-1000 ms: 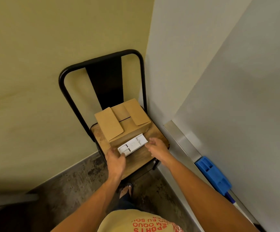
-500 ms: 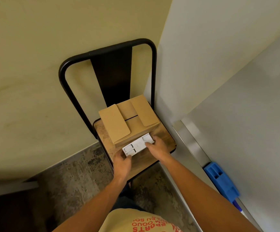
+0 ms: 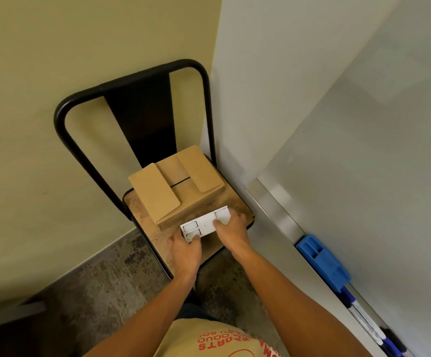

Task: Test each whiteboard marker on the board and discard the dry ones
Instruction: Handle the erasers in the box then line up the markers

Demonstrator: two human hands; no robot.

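On chair (image 3: 142, 217): white tray (image 3: 205, 225) between both hands, apparently gripped.

A: Count, head view?
B: Chair (image 3: 137, 109): 1. Cardboard box (image 3: 175, 186): 1. White tray (image 3: 205, 224): 1. Blue eraser (image 3: 322, 261): 1.
A: Markers (image 3: 361, 315)?
B: Several on the board ledge; overlapping, exact count cannot be told.
A: Hands?
B: 2: left (image 3: 186, 251), right (image 3: 232, 231).
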